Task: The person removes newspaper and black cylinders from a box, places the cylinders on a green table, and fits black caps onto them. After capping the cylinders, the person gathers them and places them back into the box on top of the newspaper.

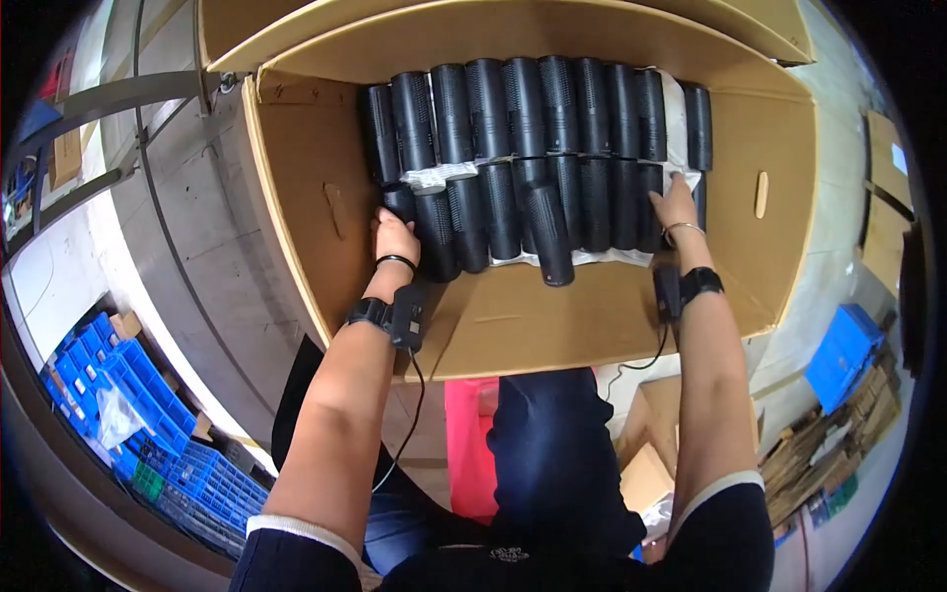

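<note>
Black cylinders [486,109] with a dotted texture stand in two rows inside a large open cardboard box [523,331]. At the left end of the near row, my left hand [396,240] is closed on a black cylinder [399,202]; some of its fingertips are hidden. My right hand [677,208] reaches to the right end of that row, thumb and fingers apart, touching white wrapping [676,123] beside the cylinders. In front of the near row, one cylinder [549,234] leans toward me, out of line with its neighbours. More white wrapping shows between and under the rows.
Cardboard flaps [493,25] rise at the box's far side. Blue plastic crates [148,395] are stacked at the lower left, and a blue bin [843,357] sits at the right near flattened cardboard [834,454]. Cables run from the devices on both my wrists.
</note>
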Tool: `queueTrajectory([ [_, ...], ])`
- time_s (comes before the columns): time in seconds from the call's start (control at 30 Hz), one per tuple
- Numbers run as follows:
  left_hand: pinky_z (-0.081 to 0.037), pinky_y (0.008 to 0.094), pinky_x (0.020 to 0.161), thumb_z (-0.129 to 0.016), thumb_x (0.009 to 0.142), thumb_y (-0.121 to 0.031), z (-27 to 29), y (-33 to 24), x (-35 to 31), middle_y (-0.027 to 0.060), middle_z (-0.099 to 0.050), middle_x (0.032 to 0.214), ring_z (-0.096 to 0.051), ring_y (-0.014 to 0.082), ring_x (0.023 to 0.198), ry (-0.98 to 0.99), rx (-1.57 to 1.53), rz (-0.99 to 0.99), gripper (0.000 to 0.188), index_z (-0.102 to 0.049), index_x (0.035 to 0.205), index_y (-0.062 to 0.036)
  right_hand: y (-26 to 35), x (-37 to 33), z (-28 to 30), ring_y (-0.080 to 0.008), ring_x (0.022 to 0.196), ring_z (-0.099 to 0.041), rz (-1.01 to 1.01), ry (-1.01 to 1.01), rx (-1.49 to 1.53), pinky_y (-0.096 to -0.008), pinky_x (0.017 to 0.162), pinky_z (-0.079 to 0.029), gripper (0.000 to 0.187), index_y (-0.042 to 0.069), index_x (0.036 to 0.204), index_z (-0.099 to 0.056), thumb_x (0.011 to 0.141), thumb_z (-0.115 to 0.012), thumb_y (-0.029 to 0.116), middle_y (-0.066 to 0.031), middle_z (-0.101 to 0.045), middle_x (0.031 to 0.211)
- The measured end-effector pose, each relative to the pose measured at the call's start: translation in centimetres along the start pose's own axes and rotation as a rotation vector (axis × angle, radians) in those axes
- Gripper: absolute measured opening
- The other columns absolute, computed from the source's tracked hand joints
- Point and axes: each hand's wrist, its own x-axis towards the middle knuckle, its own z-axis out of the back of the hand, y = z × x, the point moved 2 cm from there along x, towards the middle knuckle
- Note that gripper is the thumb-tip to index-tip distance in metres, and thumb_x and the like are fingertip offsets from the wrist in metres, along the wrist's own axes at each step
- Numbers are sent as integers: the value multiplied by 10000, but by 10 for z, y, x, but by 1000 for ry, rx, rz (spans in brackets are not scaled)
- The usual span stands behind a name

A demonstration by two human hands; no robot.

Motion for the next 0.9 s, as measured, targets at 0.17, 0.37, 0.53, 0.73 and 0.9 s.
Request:
queueTrajectory([
  [0.17,-488,451,824,-686,810,-200,13,-23,-8,286,-576,1045,-591,423,943,87,-115,-36,474,-396,1106,30,-75,8,-34,-402,1076,-577,-25,158,211,-415,889,-463,693,-15,1285,-414,779,-725,341,-300,-581,1133],
  [0.37,-472,445,874,-698,815,-218,30,-72,-45,302,-588,1067,-572,435,1024,249,-561,-345,519,-442,1161,72,-6,-14,35,-294,866,-643,-21,416,19,-398,746,-517,593,-35,1169,-453,779,-726,319,-242,-618,1031],
  [0.53,-447,405,943,-679,847,-287,-1,-115,-54,306,-555,1175,-551,380,1127,396,-591,-402,644,-376,1286,74,77,-47,-5,-206,702,-578,236,569,180,-339,577,-489,535,15,1169,-453,817,-707,328,-127,-603,887],
  [0.73,-469,481,863,-740,765,-305,6,-88,-40,248,-574,988,-544,415,992,-236,-272,8,600,-447,1174,21,15,-10,-3,-342,1007,-614,101,269,193,-384,875,-473,595,-40,1238,-478,832,-670,351,-259,-618,1082],
  [0.9,-454,427,943,-803,703,-306,-28,-20,3,267,-552,1186,-541,401,1110,217,-437,-51,764,-386,1250,27,-40,15,-80,-176,705,-592,93,292,292,-286,573,-488,617,11,1294,-411,819,-704,274,-153,-623,1021],
])
